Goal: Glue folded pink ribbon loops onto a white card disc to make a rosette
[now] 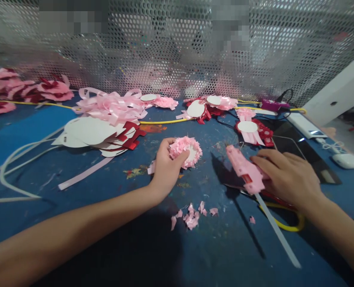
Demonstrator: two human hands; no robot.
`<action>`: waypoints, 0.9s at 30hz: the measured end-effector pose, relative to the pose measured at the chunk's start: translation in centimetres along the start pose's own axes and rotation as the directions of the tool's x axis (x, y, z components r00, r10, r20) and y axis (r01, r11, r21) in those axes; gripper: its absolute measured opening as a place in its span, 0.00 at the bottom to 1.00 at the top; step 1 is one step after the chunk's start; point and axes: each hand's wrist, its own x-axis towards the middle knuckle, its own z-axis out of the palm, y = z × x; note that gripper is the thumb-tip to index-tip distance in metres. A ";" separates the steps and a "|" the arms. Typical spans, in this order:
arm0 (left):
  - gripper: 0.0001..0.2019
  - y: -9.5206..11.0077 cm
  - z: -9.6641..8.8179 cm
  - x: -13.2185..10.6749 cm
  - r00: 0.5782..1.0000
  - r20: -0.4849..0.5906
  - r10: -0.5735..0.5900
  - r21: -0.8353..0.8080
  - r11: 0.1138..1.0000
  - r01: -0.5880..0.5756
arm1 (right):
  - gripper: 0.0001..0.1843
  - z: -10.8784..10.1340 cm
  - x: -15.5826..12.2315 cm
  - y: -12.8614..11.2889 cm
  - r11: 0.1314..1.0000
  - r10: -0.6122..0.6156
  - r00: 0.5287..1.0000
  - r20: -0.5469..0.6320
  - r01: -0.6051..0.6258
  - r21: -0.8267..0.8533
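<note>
Between the thumb and fingers of my left hand (168, 169) is a pink ruffled ribbon rosette (196, 148) with a pale round centre. A bit of pale ribbon (151, 167) shows beside that wrist. My right hand (290, 175) is wrapped round the handle of a pink glue gun (244, 167), its nozzle pointing up and left, apart from the rosette. A long translucent glue stick (280, 233) sticks out of the gun's rear. Small pink ribbon scraps (191, 219) lie on the table in front of the hands. Yellow-handled scissors (296, 223) lie partly hidden under my right hand.
Cut white card pieces (87, 133) and a heap of pink ribbon (111, 104) are at left, near a white cable (3, 171). Rosettes with white discs (195, 109) line the back before a perforated metal screen (171, 48). A dark tablet (302, 151) lies at right.
</note>
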 end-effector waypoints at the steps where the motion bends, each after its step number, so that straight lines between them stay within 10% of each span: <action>1: 0.14 0.2 0.0 -0.1 1.000 0.017 0.004 0.005 1.000 -0.004 | 0.14 0.0 0.1 0.7 0.999 0.039 0.998 0.056 -0.038 -0.023; 8: 0.13 0.9 0.1 -0.5 0.994 0.109 0.029 0.027 0.999 -0.033 | 0.09 -3.1 1.0 -2.8 0.810 -0.014 0.998 0.064 -0.026 0.586; 15: 0.11 1.4 0.3 -0.8 0.978 0.210 0.012 0.003 1.000 -0.013 | 0.06 -1.3 1.1 -10.0 0.825 -0.075 0.995 0.066 0.025 0.564; 27: 0.09 1.5 0.1 -1.1 0.964 0.264 0.037 0.157 0.984 -0.081 | 0.04 -1.7 4.2 -7.9 0.822 0.107 0.976 -0.190 0.021 0.569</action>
